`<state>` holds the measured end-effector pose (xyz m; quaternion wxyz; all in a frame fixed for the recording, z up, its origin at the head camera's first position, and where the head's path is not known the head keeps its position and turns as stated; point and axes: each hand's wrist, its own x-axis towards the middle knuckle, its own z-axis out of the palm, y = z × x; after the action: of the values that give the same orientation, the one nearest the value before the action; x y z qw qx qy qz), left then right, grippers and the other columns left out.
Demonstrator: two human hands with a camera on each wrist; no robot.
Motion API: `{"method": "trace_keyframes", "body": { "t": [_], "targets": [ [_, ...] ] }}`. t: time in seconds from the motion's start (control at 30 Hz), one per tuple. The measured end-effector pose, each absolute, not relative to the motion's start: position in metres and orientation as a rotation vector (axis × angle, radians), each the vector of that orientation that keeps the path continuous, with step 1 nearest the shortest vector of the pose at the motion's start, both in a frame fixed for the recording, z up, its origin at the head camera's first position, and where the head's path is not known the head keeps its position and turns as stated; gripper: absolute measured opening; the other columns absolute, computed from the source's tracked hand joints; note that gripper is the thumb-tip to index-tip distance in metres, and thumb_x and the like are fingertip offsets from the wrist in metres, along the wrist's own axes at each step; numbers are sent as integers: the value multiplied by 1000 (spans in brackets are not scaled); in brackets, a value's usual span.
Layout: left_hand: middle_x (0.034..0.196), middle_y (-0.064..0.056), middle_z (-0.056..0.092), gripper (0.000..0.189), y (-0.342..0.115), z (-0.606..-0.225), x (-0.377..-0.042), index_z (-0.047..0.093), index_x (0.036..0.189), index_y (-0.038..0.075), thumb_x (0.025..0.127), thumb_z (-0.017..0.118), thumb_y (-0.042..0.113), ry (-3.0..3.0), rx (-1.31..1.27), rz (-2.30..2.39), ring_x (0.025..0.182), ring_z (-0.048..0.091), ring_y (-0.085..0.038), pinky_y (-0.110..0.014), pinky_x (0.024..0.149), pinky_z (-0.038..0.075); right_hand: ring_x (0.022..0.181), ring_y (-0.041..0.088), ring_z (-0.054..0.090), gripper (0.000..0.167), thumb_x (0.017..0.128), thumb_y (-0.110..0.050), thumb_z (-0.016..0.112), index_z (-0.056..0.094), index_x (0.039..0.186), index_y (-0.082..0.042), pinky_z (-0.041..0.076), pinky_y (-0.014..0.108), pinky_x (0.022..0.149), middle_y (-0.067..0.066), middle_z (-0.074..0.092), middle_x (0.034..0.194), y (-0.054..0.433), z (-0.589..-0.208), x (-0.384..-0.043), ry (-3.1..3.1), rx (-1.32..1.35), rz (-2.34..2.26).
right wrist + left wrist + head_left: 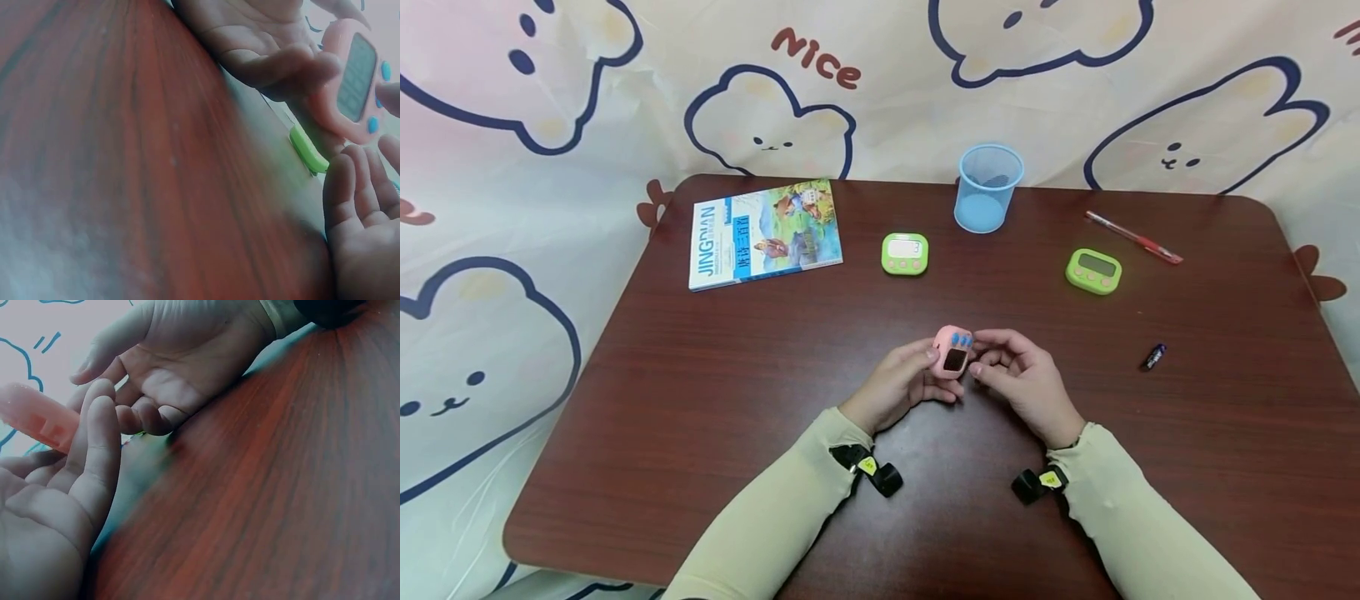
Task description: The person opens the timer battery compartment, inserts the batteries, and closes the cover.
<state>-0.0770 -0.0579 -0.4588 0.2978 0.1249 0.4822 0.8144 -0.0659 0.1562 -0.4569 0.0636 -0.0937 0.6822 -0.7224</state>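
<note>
While a book (766, 235) lies well beyond the left fingers and off to their left, the left hand (897, 377) holds the pink timer (942, 363), its thumb on the near-left edge and its other fingers curled beneath. One green timer (905, 254) sits farther off, straight ahead of those left fingertips. The pink timer is up between the two sets of fingers, nearer the left hand, which bears it. From the head view it looks longer front to back, though the tilt makes its true long axis hard to tell; the blue buttons (961, 340) lie on the side away from the wearer, the dark screen (955, 360) on the near side. A blue cup (978, 208) stands well ahead of both hands. Just right of the pink timer, the right hand (1028, 379) has thumb and forefinger slightly parted, gripping nothing visible; whether a fingertip touches the timer's right edge, I cannot tell. That slim gap on the right seems the relation that matters. Farther right of the right fingers come a second green timer (1093, 272), a pen (1133, 237) and a small battery (1153, 357).
</note>
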Motion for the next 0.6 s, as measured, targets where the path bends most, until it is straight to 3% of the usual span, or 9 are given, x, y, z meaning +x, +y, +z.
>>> {"method": "trace_keyframes", "body": {
  "t": [0.2, 0.6],
  "targets": [
    [109, -14, 69, 56, -59, -460, -79, 34, 148, -12, 108, 38, 27, 1202, 289, 2169, 95, 71, -20, -34, 86, 58, 85, 15, 62, 44, 85, 12, 74, 59, 125, 7, 57, 21, 70, 14, 63, 103, 155, -458, -66, 2072, -278, -2210],
    [140, -17, 46, 50, -56, -460, -81, 22, 158, 12, 108, 29, 14, 1265, 181, 2255, 91, 66, -21, -32, 80, 57, 95, 21, 62, 57, 80, 13, 78, 57, 132, 2, 58, 23, 75, 14, 56, 122, 155, -458, -67, 2132, -323, -2200]
  ]
}}
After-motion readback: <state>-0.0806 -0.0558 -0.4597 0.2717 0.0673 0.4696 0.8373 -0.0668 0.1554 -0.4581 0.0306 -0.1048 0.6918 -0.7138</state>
